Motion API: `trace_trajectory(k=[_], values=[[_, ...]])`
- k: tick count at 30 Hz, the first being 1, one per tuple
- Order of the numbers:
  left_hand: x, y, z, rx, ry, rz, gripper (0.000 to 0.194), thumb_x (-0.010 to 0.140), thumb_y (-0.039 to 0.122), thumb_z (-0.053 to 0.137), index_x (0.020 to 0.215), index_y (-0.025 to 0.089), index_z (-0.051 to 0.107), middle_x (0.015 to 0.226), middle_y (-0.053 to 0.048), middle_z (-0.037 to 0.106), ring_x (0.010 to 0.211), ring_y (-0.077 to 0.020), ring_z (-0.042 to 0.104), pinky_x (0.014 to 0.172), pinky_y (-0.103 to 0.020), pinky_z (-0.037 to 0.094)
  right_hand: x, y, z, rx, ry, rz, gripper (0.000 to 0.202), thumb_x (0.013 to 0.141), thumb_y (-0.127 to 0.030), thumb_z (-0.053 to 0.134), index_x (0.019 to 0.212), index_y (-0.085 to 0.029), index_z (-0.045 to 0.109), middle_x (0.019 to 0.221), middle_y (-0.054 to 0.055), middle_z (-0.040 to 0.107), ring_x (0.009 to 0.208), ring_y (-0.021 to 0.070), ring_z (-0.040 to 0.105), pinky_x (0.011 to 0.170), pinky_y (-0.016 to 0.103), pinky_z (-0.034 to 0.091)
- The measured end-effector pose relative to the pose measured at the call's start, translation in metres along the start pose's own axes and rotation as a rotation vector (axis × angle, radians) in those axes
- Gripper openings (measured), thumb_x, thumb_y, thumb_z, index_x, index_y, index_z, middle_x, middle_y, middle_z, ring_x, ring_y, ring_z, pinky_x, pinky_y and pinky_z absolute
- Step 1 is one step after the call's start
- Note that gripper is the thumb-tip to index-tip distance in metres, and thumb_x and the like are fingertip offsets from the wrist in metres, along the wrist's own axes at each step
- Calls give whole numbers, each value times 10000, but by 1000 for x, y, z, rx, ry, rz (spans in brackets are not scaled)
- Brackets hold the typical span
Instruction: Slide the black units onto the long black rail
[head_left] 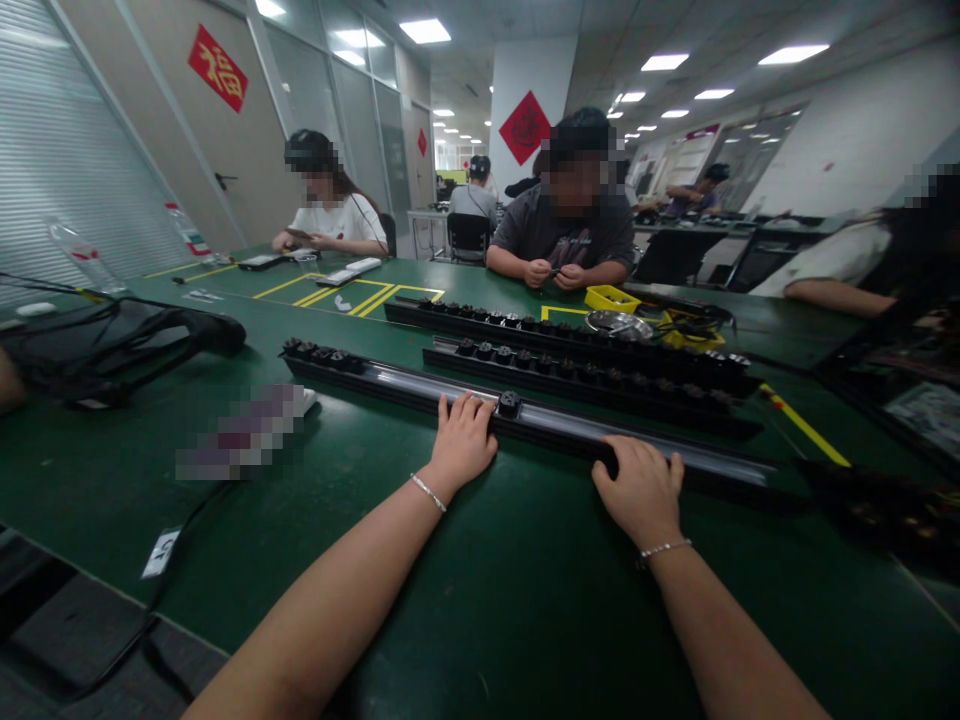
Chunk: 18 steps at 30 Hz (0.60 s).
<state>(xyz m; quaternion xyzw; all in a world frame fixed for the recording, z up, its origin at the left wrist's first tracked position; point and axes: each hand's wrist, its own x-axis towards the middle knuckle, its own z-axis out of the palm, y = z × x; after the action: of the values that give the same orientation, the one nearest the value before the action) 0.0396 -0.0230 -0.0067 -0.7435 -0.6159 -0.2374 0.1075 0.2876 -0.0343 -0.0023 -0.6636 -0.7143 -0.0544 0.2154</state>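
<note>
A long black rail (390,383) with a pale, shiny inner channel lies slantwise across the green table in front of me. My left hand (466,440) grips its near wall, fingers over the edge and thumb on the near side. Just right of those fingers, a single black socket module (508,403) sits in the channel. Several more socket modules (319,353) are grouped at the rail's left end. Farther right, my right hand (641,480) holds the same near wall, its fingers curled over the edge; their tips are partly hidden.
Behind lie two more black rails (592,385) filled with socket modules. Beyond them are a metal bowl (619,325) and a yellow tray (611,299). A blurred-out device (240,435) with a cable and a black bag-like item (150,345) lie left. Co-workers sit opposite and right.
</note>
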Motion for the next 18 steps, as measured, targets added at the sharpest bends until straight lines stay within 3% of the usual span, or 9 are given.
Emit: trace_trajectory(k=[18], values=[[1, 0, -5, -3, -38, -2, 473, 807, 260, 509, 1279, 247, 483, 1191, -72, 565, 1233, -250, 401, 1129, -549, 101, 0, 0, 0, 1, 32, -21, 370, 815, -316, 407, 1105, -182, 594, 1161, 98, 621, 1131, 275, 493, 1048, 596, 178]])
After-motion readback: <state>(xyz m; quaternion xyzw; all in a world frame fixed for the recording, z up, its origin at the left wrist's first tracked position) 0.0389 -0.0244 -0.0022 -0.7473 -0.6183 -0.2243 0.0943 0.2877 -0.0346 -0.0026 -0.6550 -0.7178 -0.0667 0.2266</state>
